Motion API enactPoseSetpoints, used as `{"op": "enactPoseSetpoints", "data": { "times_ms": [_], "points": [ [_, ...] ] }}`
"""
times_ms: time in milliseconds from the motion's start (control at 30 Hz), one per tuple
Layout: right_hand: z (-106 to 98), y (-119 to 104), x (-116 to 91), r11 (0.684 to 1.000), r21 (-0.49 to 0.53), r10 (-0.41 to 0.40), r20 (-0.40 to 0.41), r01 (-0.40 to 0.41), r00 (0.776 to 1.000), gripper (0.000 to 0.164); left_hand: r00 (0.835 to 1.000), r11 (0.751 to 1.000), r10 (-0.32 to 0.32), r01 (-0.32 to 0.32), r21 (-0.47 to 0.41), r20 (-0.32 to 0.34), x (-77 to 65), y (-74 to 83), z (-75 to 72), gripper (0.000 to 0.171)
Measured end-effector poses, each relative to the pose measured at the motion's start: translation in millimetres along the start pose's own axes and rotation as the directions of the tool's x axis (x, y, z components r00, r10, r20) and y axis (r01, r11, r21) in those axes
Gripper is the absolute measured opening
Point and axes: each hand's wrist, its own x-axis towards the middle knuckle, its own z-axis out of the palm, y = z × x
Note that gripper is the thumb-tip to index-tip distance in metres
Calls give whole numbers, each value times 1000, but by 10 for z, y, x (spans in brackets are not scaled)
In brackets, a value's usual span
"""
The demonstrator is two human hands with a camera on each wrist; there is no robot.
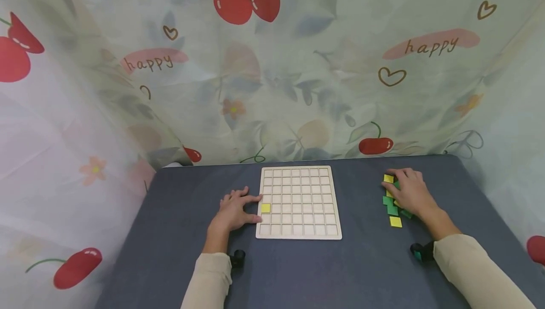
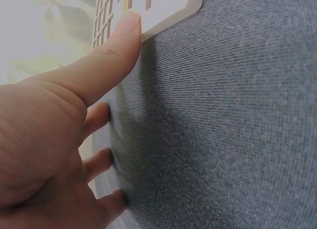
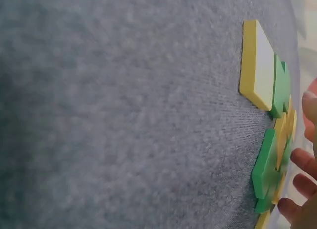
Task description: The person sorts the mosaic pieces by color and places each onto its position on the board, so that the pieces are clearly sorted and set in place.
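A pale wooden grid board (image 1: 299, 239) lies on the table, and a yellow square tile (image 1: 266, 208) sits in a cell of its leftmost column. My left hand (image 1: 232, 210) is at the board's left side, thumb and index finger extended to touch its edge. In the left wrist view the thumb (image 2: 111, 55) presses the rim while other fingertips rest on the cloth. Over a loose group of yellow and green tiles (image 1: 392, 210) reaches my right hand (image 1: 413, 193). Its thumb and index finger are spread about the farthest yellow tile (image 1: 388, 178); the palm hides part of the group.
Dark grey cloth covers the table (image 1: 289, 276). A patterned curtain (image 1: 298, 86) with cherries hangs behind and along both sides. The nearest loose yellow tile (image 3: 264, 70) lies flat beside green ones. Dark wrist-worn devices (image 1: 237, 258) show at both cuffs.
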Motion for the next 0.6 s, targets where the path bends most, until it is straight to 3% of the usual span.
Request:
{"op": "enactPoseSetpoints", "data": {
  "times_ms": [600],
  "points": [
    [7,-49,46,999,0,38,-34,-38,999,31,1000,1000,-9,9,-5,10,24,-8,2,73]
  ]
}}
